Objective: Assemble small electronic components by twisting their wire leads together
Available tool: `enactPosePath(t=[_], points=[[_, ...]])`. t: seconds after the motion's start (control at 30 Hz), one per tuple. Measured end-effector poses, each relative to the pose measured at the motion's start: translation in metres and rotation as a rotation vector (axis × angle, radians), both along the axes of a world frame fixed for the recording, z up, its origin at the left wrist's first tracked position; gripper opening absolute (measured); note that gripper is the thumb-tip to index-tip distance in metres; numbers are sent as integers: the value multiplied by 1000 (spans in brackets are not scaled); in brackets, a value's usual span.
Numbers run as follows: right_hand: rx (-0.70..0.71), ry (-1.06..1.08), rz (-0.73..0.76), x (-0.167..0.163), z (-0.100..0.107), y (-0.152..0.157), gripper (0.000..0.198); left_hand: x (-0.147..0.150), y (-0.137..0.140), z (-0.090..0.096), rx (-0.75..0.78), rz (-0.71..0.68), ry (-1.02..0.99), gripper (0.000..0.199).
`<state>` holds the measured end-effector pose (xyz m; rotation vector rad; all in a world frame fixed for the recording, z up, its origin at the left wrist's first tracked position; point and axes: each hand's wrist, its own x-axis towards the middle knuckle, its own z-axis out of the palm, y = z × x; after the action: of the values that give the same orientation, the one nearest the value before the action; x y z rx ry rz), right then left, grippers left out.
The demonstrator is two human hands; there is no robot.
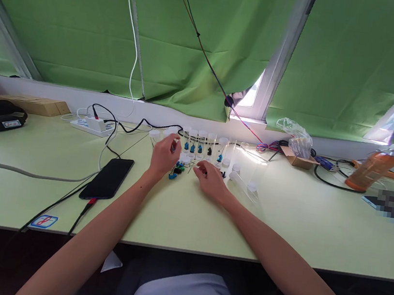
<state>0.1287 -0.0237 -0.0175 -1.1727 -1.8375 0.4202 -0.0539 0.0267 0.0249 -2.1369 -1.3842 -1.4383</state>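
My left hand (pixel 164 156) is curled beside the left end of a row of clear tubes (pixel 201 141), its fingertips drawn together; whatever they hold is too small to make out. Small blue parts (pixel 173 176) with some green and black ones lie in a pile just below those fingers. My right hand (pixel 210 177) rests low over the table, its fingers bent and pinched near thin wire-like pieces (pixel 190 167); I cannot tell what is between them. The tubes stand upright, several with a blue part (pixel 220 158) inside and one with a black part (pixel 209 151).
Loose clear tubes with white caps (pixel 252 187) lie right of my right hand. A black phone (pixel 107 179) with a plugged cable lies left. Behind are a power strip (pixel 92 125), cables and a small cardboard box (pixel 298 159). An orange bottle (pixel 373 170) leans at far right.
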Motion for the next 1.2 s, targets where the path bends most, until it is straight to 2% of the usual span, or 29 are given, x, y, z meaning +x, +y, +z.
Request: enactPosePath(t=[0.1,0.27,0.43,0.63,0.83,1.0,1.2], points=[[2,-6,7,0,1,0,23,15,-7,-12,-271,-36,239,22],[15,-20,29,2,1,1,15,37,-21,-27,-429,-97,463,25],[18,-45,-12,4,-2,4,13,44,-25,-29,-439,-58,450,25],[30,-80,-51,4,-5,7,10,50,-28,-36,-397,93,452,23],[1,-70,-60,4,-4,7,8,50,-31,-38,-455,184,442,27],[-10,-66,-60,3,-5,7,9,49,-29,-38,-501,199,450,30],[-8,-71,-49,3,-5,6,9,47,-26,-38,-473,198,478,31]])
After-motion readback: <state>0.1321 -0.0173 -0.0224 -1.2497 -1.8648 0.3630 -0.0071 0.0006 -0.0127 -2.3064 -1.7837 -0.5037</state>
